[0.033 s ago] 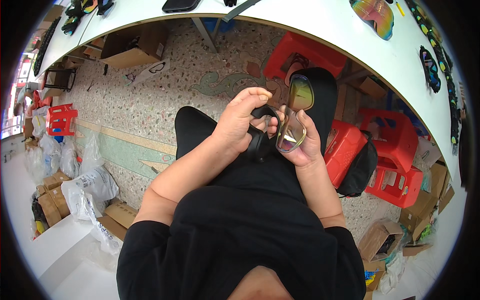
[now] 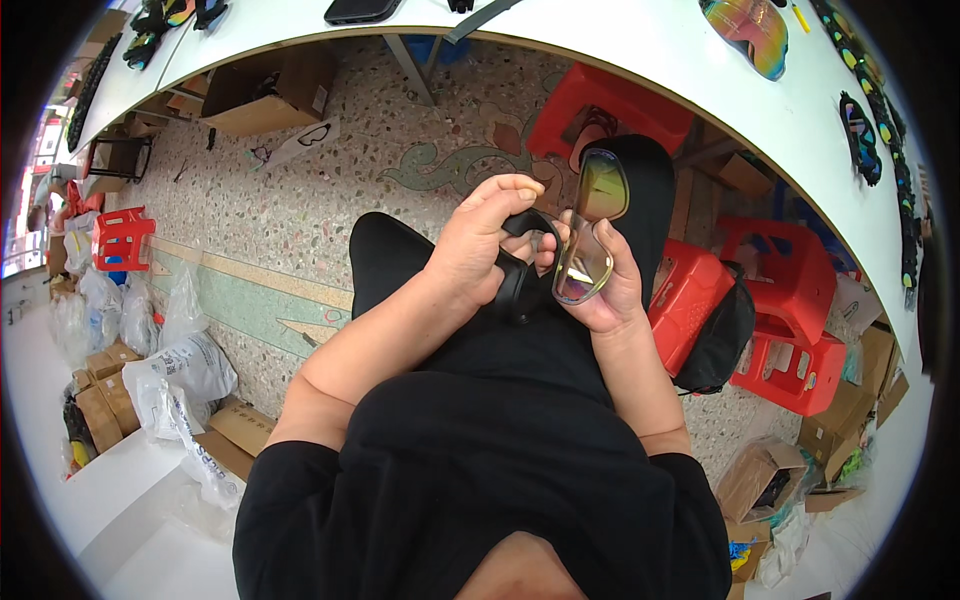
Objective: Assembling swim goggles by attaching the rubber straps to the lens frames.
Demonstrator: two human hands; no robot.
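Observation:
Above my lap, my left hand is closed around a curved black goggle frame, its thumb and fingers at the upper end. My right hand grips a goggle lens by its lower half. The upper half of this lens mirrors yellow-green, while the lower half looks clear, with fingers showing through it. Frame and lens are held side by side, very close together. Whether they touch is hidden by the fingers between them.
A white table curves round the far and right sides, bearing a rainbow-tinted lens, several goggles and a black phone. Red stools stand at my right. Cardboard boxes and plastic bags lie on the floor.

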